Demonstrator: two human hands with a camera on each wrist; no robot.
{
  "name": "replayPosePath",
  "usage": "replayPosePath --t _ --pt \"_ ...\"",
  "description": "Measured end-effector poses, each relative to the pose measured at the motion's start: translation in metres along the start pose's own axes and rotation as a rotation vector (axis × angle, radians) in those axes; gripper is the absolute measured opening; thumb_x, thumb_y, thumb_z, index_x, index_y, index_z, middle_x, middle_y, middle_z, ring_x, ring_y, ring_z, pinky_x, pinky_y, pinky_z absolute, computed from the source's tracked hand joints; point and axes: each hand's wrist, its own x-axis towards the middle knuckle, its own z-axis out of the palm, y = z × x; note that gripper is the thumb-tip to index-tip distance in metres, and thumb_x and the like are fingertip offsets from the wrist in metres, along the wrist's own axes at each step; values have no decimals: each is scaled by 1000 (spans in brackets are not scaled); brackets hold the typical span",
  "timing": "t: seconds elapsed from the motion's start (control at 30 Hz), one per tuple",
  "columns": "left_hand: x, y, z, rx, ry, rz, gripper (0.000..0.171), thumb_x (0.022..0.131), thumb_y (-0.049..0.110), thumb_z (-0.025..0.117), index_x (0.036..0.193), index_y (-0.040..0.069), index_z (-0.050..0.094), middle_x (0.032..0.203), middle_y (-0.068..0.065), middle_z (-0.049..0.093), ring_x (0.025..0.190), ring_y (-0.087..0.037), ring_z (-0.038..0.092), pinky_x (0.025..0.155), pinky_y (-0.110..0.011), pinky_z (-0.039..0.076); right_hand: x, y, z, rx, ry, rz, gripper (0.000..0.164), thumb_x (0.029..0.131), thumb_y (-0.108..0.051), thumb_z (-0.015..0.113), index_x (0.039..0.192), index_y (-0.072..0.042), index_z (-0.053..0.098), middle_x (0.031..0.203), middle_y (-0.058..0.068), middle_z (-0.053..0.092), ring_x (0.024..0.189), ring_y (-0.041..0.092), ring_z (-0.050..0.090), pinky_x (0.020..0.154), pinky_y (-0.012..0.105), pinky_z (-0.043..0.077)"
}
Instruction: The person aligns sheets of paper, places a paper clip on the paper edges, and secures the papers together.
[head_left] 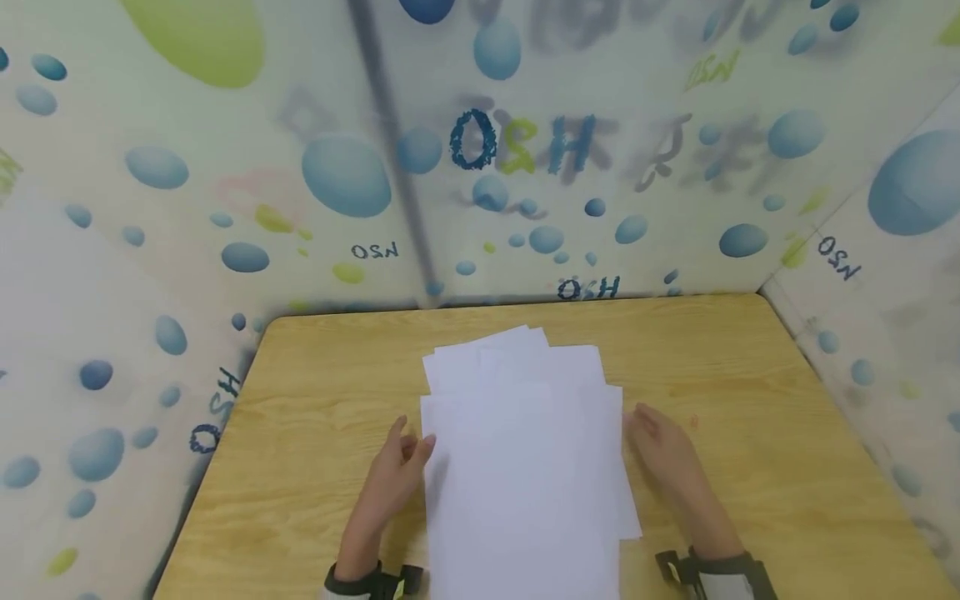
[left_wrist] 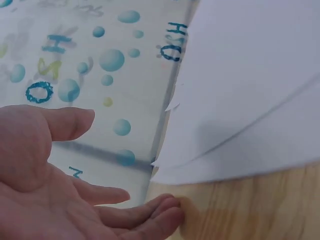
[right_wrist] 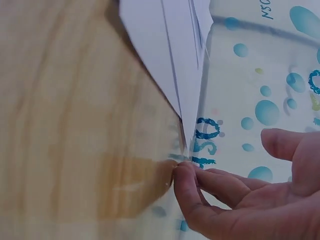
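Note:
Several sheets of white paper (head_left: 521, 483) lie in an uneven, overlapping stack on the wooden table, their far corners fanned out and one corner jutting out at the right. At the stack's left edge is my left hand (head_left: 399, 468), thumb and fingers spread apart and holding nothing. In the left wrist view, a gap separates this hand (left_wrist: 85, 185) from the sheets (left_wrist: 245, 100). My right hand (head_left: 666, 450) is beside the right edge, fingers loosely bent. The right wrist view has its fingertips (right_wrist: 185, 175) low by the table, near the paper's edge (right_wrist: 155, 55), gripping nothing.
The light wooden table (head_left: 315, 400) surrounds the stack on its left, right and far sides. Behind it stands a wall covering (head_left: 645, 83) printed with blue and green bubbles and lettering. Dark wrist straps (head_left: 720, 575) with small devices are on both wrists.

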Motion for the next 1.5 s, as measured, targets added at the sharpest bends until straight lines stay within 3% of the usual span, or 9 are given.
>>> replayPosePath --t 0.23,0.53,0.9,1.23,1.5 --pt "12 15 6 42 0 -25 80 98 46 53 150 -4 18 131 -33 49 116 -40 54 88 -50 48 16 -7 2 76 -17 53 68 103 -48 39 144 6 37 146 26 36 137 43 28 109 53 23" --pt "17 16 9 71 -4 -39 81 98 49 52 150 -4 21 128 -30 52 111 -36 57 84 -48 49 19 -10 8 92 -26 36 66 104 -45 38 144 6 35 147 25 36 137 42 28 109 53 23" --pt "22 17 13 -5 -8 -65 80 97 49 53 151 -1 22 136 -31 45 123 -42 47 93 -55 43 23 -24 15 35 -39 68 66 104 -42 40 147 7 30 149 25 31 138 39 28 108 50 25" --pt "28 19 20 -56 -29 -73 77 97 46 54 151 0 23 140 -30 42 127 -43 44 97 -56 40 29 -24 26 24 -35 49 64 104 -40 42 147 6 31 148 24 33 137 39 29 108 50 26" --pt "33 21 27 -41 -36 -67 79 97 49 54 151 0 23 141 -30 40 127 -43 43 95 -56 41 32 -29 35 12 -33 4 61 104 -37 44 145 6 34 147 23 35 137 40 29 108 51 25"
